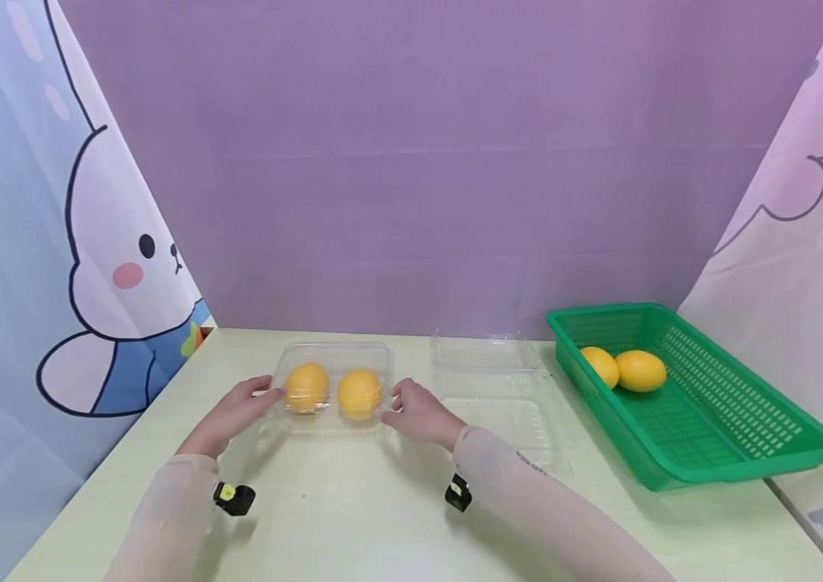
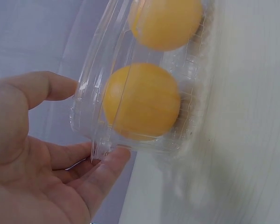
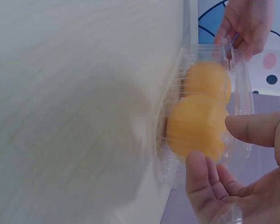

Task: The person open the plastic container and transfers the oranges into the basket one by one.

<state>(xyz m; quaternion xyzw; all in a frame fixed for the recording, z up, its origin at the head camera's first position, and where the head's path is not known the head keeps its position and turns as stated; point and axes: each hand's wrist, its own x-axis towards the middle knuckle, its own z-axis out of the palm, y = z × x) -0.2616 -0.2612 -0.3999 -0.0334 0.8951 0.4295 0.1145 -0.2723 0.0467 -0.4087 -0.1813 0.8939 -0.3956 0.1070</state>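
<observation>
Left of the basket (image 1: 732,471), the left hand (image 1: 244,408) and right hand (image 1: 422,411) grip opposite ends of the box (image 1: 335,353) (two fruits (image 1: 360,394) inside); even, gentle pressure should keep its clear rim from buckling.

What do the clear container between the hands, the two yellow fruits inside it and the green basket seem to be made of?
Clear container: likely thin, glossy plastic; the fruits show through and its edges catch highlights.
Yellow fruits: smooth, evenly coloured skin; real or imitation, I cannot tell.
Green basket: probably moulded plastic, slightly shiny, judging by its uniform colour and perforated sides.
</observation>
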